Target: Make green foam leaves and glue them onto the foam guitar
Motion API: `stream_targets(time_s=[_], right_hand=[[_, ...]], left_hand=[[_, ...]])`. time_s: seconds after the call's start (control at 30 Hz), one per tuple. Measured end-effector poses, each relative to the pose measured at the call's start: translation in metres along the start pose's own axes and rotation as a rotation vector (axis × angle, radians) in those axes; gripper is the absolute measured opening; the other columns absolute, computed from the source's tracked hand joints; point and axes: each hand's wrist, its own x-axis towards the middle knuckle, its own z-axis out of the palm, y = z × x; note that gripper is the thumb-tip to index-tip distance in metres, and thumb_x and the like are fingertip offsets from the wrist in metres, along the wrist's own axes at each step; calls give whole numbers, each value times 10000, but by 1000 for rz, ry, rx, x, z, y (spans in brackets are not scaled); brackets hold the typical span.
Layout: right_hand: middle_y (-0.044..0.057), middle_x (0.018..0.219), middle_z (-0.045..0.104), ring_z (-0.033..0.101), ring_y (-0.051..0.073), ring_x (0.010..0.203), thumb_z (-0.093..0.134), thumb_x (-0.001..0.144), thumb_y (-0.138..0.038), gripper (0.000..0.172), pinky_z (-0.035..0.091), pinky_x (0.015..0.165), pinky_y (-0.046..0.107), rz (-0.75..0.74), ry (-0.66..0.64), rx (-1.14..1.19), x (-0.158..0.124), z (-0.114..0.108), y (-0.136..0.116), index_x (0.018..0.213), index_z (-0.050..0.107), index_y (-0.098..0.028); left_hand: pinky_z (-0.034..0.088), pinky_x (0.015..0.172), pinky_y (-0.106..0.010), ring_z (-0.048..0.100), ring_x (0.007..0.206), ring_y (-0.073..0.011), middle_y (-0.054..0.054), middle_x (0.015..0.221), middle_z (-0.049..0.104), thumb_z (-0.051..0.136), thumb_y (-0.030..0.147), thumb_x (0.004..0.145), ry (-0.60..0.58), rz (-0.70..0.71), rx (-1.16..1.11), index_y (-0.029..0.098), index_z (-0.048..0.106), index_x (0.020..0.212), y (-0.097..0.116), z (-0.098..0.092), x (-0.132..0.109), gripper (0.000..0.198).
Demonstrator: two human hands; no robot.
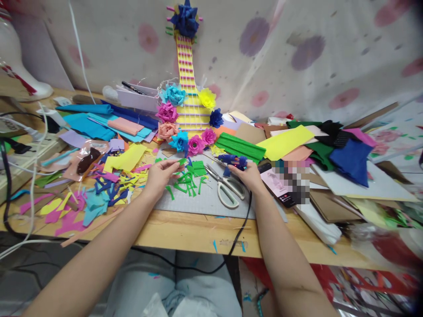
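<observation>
My left hand pinches a small green paper leaf between thumb and fingertips. In my right hand is a blue glue gun, its nozzle pointing left toward the leaf. Several cut green paper pieces lie on the grey cutting mat between my hands. Scissors with pale handles rest on the mat just below the glue gun. Behind my hands a yellow paper guitar leans against the wall covering, bordered by paper flowers such as a pink one.
Colored paper scraps cover the left of the table. Folded crepe paper, including a green strip and a yellow sheet, lies at right. A phone sits beside my right wrist. A black cord hangs over the table edge.
</observation>
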Motion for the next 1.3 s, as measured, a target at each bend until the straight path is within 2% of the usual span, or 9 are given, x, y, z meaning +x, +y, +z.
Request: stream_targets(time_s=[0.1, 0.2, 0.33, 0.43, 0.6, 0.8, 0.93, 1.07, 1.3], right_hand=[[113, 1014, 577, 518, 242, 916, 675, 558, -554, 767, 403, 803, 399, -29, 304, -120, -8, -14, -21, 1168, 467, -139], [125, 1067, 532, 479, 250, 1001, 630, 660, -501, 650, 361, 862, 409, -185, 510, -169, -18, -23, -54, 1177, 428, -162], [63, 847, 599, 529, 201, 836, 535, 787, -383, 196, 379, 779, 347, -406, 165, -121, -30, -2, -96, 868, 555, -206], [46, 834, 618, 528, 194, 839, 517, 804, -315, 124, 361, 756, 331, -588, -108, -165, -34, 30, -112, 837, 574, -209], [67, 903, 628, 503, 202, 873, 455, 846, -275, 172, 328, 772, 336, -773, -183, -321, -33, 66, -123, 930, 584, -198], [59, 817, 642, 507, 184, 803, 392, 885, -285, 237, 329, 747, 333, -827, -152, -329, -29, 70, -124, 852, 609, -195], [50, 812, 644, 521, 170, 792, 443, 862, -285, 195, 360, 740, 315, -703, -75, -101, -29, 61, -117, 811, 606, -192], [20, 740, 604, 522, 133, 696, 512, 804, -315, 147, 406, 674, 271, -260, -44, 344, -26, 53, -107, 761, 569, -185], [-30, 645, 521, 463, 90, 611, 619, 679, -348, 181, 385, 619, 236, 74, -252, 794, -17, 58, -96, 691, 541, -185]], left_hand=[[518, 588, -262, 665, 776, -206, -83, 775, 698, 723, 347, 569, -5, -16, -44, 123, 648, 800, -1, 0, 1, 330], [521, 605, -269, 664, 792, -208, -90, 807, 698, 721, 350, 575, -11, -16, -62, 123, 646, 811, -3, 1, 2, 336], [518, 623, -275, 663, 790, -203, -91, 825, 697, 728, 359, 563, -16, -22, -81, 125, 649, 806, -3, 2, 0, 347], [514, 625, -275, 660, 762, -191, -80, 790, 694, 737, 349, 547, -17, -33, -99, 122, 651, 791, -1, 3, -1, 344], [499, 602, -244, 624, 650, -135, -33, 719, 680, 746, 340, 528, -10, -42, -120, 133, 670, 765, -2, 2, -2, 324], [486, 560, -208, 590, 576, -91, -10, 684, 662, 751, 348, 525, -18, -63, -125, 145, 671, 746, -4, 3, -2, 310], [512, 574, -239, 635, 653, -140, -39, 715, 670, 745, 359, 540, -27, -46, -134, 131, 659, 742, 0, 4, -5, 317], [521, 597, -249, 662, 752, -189, -57, 738, 676, 739, 346, 561, -29, -36, -136, 121, 645, 745, 2, 4, -6, 305], [523, 547, -267, 666, 748, -230, -88, 761, 695, 747, 369, 539, -61, -49, -66, 104, 657, 782, 3, 7, -9, 371]])
